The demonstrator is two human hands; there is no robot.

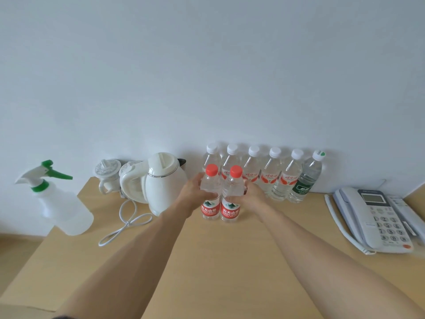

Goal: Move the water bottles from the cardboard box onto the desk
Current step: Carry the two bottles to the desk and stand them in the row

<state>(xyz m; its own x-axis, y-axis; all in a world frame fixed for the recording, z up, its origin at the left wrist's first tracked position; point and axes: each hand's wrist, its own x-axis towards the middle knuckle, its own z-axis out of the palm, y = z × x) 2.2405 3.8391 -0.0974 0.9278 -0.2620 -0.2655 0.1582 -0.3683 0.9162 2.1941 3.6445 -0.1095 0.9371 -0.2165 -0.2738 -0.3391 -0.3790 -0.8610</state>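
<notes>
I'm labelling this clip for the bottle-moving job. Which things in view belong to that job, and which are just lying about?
Part of the job:
- two red-capped bottles, gripped by the left hand and right hand
- row of six bottles along the wall
- desk

Just lying about:
- spray bottle
- white kettle
- lidded cup
- telephone

Both hands (220, 192) apparently curled, gripping.
</notes>
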